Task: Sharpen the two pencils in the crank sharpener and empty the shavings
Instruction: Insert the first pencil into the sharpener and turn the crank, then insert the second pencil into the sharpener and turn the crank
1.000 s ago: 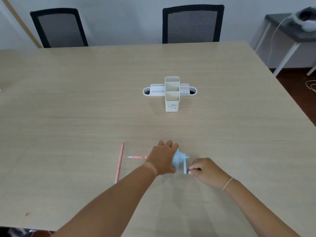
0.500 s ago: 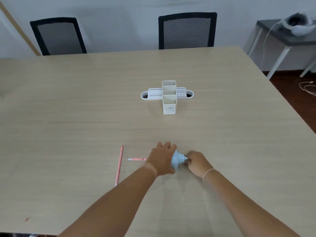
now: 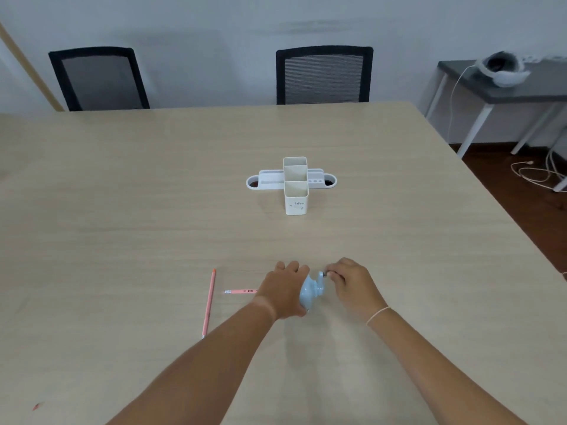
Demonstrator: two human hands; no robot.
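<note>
You are looking down on a broad, pale wood-grain worktop (image 3: pixel 122 210) that fills most of the view, set against a plain grey-white wall. Two black mesh-backed chairs (image 3: pixel 324 75) stand at its far edge, and a small dark side table (image 3: pixel 515 93) with white legs stands off to your right, carrying a white headset (image 3: pixel 503 72) whose cable drops to a dark floor where more cable lies coiled. Mid-worktop stands a white desk organiser (image 3: pixel 295 187), well apart from your hands. Near you, your left hand (image 3: pixel 283 291) covers and holds the pale blue crank sharpener (image 3: pixel 308 294), fingers laid over its far side, while your right hand (image 3: pixel 352 285) pinches the crank handle (image 3: pixel 322 275) at the top of the sharpener, fingers curled. One pink pencil (image 3: pixel 241 291) lies level on the worktop, its eraser end pointing left and its other end hidden under your left hand, so you cannot tell how far it enters the sharpener. The second pink pencil (image 3: pixel 209 302) lies just left of it, running towards and away from you, apart from both hands. The worktop's right edge slants away beyond your right arm. A small red fleck (image 3: pixel 36 406) sits near the lower left corner.
</note>
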